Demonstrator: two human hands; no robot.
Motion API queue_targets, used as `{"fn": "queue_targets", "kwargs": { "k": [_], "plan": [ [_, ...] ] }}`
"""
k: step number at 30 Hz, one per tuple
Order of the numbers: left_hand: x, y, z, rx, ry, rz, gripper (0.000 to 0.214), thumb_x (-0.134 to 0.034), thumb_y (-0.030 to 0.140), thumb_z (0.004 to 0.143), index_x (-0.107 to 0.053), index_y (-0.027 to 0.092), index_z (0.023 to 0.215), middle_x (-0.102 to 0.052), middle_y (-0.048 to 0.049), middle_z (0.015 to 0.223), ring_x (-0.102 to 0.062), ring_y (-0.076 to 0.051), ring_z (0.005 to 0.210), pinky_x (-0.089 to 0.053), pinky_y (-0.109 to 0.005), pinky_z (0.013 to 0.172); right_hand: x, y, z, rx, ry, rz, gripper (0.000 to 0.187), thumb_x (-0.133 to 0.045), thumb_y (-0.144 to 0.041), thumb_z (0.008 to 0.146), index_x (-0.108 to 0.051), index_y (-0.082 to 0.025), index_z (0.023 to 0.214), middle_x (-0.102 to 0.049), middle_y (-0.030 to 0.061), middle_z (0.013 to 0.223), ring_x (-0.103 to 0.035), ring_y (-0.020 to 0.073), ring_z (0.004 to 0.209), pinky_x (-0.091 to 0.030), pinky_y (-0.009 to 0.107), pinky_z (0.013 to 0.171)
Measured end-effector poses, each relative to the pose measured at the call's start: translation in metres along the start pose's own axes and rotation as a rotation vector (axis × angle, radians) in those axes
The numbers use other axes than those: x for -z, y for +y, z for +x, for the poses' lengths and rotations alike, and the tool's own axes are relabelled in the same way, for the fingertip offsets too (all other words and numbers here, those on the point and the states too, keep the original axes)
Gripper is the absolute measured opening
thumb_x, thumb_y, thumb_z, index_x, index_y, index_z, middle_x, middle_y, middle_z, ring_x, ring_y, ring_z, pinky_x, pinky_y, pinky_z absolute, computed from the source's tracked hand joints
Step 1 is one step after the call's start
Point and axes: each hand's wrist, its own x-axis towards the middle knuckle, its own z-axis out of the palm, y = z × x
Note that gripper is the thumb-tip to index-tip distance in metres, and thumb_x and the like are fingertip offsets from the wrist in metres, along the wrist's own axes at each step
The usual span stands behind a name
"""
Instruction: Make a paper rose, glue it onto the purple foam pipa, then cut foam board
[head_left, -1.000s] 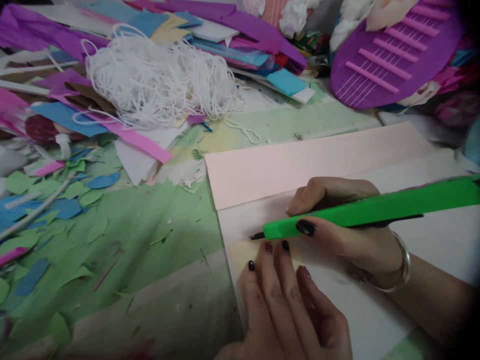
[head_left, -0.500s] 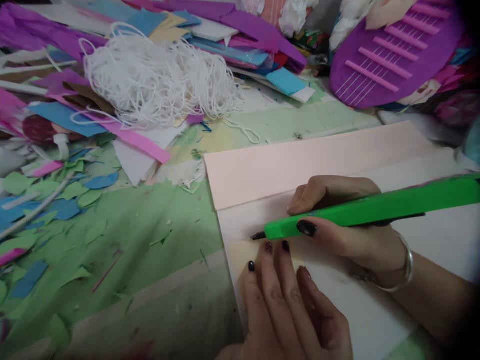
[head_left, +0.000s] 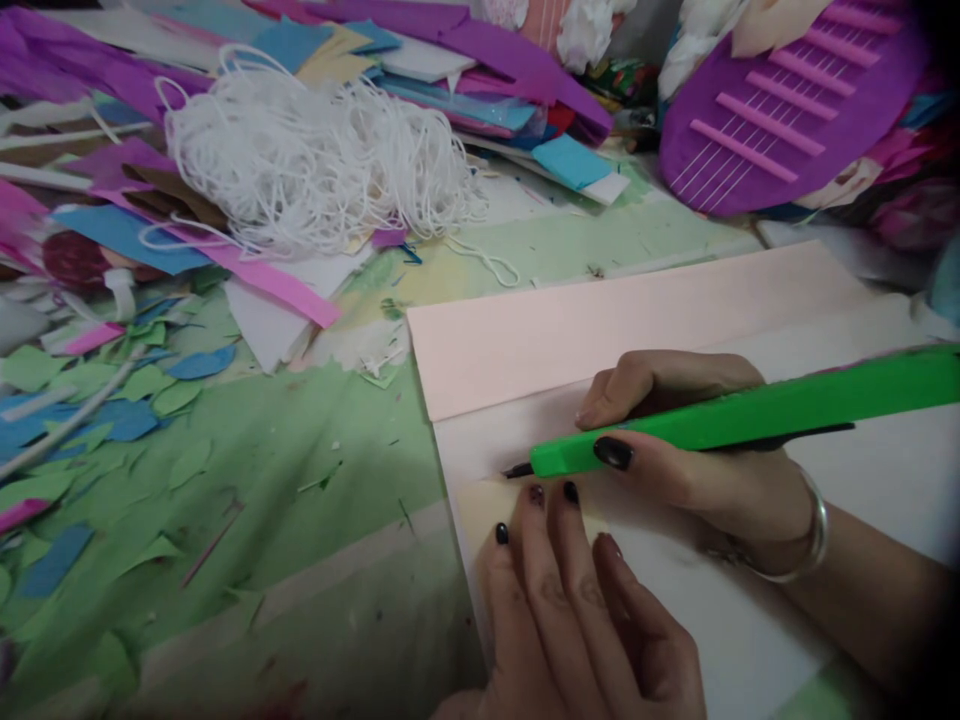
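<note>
My right hand is wrapped round a long bright green utility knife. Its dark tip rests on a white sheet near that sheet's left edge. My left hand lies flat with its fingers stretched out, pressing down a pale yellow piece just below the tip. A pale pink sheet lies under the white one and shows above it. A silver bangle circles my right wrist.
A tangle of white cord sits at the back. Purple, blue and pink paper sheets are piled behind it. Green and blue paper scraps litter the green mat on the left. A purple oval craft piece with pink strips lies back right.
</note>
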Motion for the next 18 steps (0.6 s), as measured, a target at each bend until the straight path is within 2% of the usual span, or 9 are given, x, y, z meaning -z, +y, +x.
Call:
{"fn": "queue_targets", "kwargs": {
  "k": [2,5,10,14,18],
  "plan": [
    [0.003,0.001,0.002,0.043,-0.048,0.028,0.022,-0.070,0.004,0.073,-0.067,0.007,0.095,-0.067,-0.0181,0.116,-0.058,-0.042,0.114,-0.062,-0.049,0.076,0.000,0.000,0.000,0.009,-0.006,0.001,0.024,-0.078,-0.038,0.064,-0.060,-0.022,0.059,-0.062,0.0025,0.060,-0.052,0.0157,0.053,-0.040,0.028,0.043],
    [0.005,0.002,0.003,0.022,-0.094,-0.014,0.024,-0.069,0.003,0.074,-0.067,0.008,0.097,-0.067,-0.0166,0.117,-0.057,-0.040,0.116,-0.061,-0.048,0.080,-0.001,-0.001,0.000,0.004,0.009,0.007,0.025,-0.078,-0.038,0.064,-0.060,-0.022,0.059,-0.062,0.0024,0.061,-0.053,0.0155,0.053,-0.040,0.028,0.043],
    [-0.002,0.001,0.001,0.043,0.052,0.020,0.020,-0.068,0.005,0.075,-0.067,0.008,0.094,-0.067,-0.0180,0.117,-0.057,-0.042,0.115,-0.062,-0.050,0.075,0.002,0.000,-0.001,-0.001,0.008,-0.011,0.027,-0.077,-0.041,0.066,-0.060,-0.021,0.060,-0.062,0.0029,0.061,-0.053,0.0150,0.054,-0.039,0.027,0.042],
    [-0.002,0.000,0.000,-0.012,-0.020,0.018,0.022,-0.069,0.007,0.074,-0.067,0.005,0.096,-0.067,-0.0194,0.115,-0.058,-0.042,0.113,-0.063,-0.044,0.070,0.005,0.001,-0.001,-0.003,-0.002,-0.020,0.028,-0.076,-0.040,0.068,-0.060,-0.020,0.058,-0.062,0.0030,0.061,-0.053,0.0148,0.054,-0.040,0.026,0.044],
    [-0.005,0.000,-0.002,-0.002,0.021,-0.015,0.023,-0.067,0.003,0.075,-0.066,0.005,0.098,-0.066,-0.0196,0.118,-0.056,-0.042,0.116,-0.061,-0.048,0.076,0.004,0.001,-0.001,-0.003,-0.012,-0.024,0.024,-0.076,-0.039,0.068,-0.062,-0.021,0.061,-0.062,0.0023,0.061,-0.052,0.0143,0.052,-0.038,0.027,0.043]
  ]
}}
